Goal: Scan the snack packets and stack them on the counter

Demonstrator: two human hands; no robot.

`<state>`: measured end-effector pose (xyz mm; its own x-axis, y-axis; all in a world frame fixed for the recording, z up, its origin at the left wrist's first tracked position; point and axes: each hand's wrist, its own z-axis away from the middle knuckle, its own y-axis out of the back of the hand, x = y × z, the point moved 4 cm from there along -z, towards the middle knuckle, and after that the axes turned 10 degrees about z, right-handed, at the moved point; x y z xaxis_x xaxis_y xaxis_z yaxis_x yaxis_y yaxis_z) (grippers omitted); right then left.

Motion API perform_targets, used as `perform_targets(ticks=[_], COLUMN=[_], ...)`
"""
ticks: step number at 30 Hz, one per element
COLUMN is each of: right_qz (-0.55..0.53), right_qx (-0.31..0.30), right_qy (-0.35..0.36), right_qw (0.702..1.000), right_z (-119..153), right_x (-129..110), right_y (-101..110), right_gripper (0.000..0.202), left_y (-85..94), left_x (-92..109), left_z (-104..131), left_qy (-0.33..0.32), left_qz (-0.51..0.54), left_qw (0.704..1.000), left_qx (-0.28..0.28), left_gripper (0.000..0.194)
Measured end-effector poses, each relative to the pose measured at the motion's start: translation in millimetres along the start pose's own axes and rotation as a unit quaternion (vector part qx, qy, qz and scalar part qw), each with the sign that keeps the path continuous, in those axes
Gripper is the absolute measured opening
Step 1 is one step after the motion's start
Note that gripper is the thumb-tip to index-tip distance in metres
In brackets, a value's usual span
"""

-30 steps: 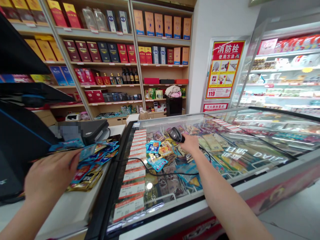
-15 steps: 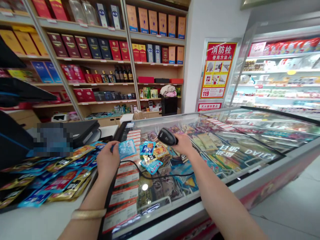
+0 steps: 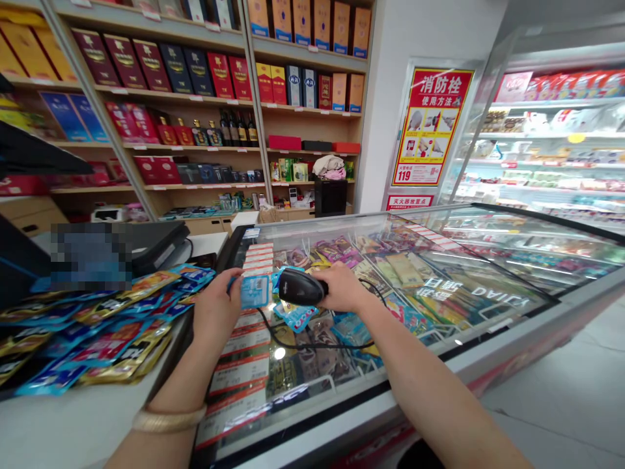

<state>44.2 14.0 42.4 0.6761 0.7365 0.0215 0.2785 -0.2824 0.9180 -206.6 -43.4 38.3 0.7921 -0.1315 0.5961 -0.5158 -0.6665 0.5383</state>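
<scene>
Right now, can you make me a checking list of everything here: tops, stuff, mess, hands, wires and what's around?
Surface: glass-topped cabinet beside a white counter.
Things in hand: one blue packet and a black scanner; can't tell if they touch.
Clutter: a packet pile on the counter; loose packets on the glass, partly hidden by the scanner.
Hands: left hand holds the blue packet; right hand grips the scanner.
Cables: a black cable curves over the glass.
Surroundings: wooden shelves and a red-and-yellow poster behind.
</scene>
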Motion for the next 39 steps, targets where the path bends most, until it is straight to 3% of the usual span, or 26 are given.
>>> perform_targets(ticks=[19, 23, 28, 33, 36, 39], right_qz=[0.005, 0.028, 0.076, 0.064, 0.065, 0.064], right_qx=[-0.018, 0.0, 0.003, 0.011, 0.005, 0.004], right_qy=[-0.01, -0.114, -0.293, -0.347, -0.358, -0.354], right_qw=[1.0, 0.993, 0.953, 0.936, 0.932, 0.933], right_z=[-0.2, 4.0, 16.4, 22.2, 22.7, 21.5], right_x=[1.6, 28.9, 71.0, 83.5, 85.1, 85.1], right_y=[-2.7, 0.7, 3.2, 2.2, 0.4, -1.8], right_gripper=[0.024, 0.028, 0.034, 0.037, 0.035, 0.037], left_y=[0.4, -10.2, -47.8, -79.7, -76.3, -53.3], left_x=[-2.5, -4.7, 4.7, 18.7, 23.9, 20.5], left_z=[1.9, 1.4, -6.1, -8.5, -7.6, -14.6], left_qy=[-0.001, 0.051, 0.086, 0.079, 0.032, -0.015], left_qz=[0.012, 0.065, 0.139, 0.144, 0.103, -0.056], left_qw=[1.0, 0.997, 0.985, 0.982, 0.989, 0.996], left_qx=[0.012, 0.008, -0.06, -0.098, -0.097, -0.063], left_gripper=[0.036, 0.035, 0.028, 0.029, 0.031, 0.036])
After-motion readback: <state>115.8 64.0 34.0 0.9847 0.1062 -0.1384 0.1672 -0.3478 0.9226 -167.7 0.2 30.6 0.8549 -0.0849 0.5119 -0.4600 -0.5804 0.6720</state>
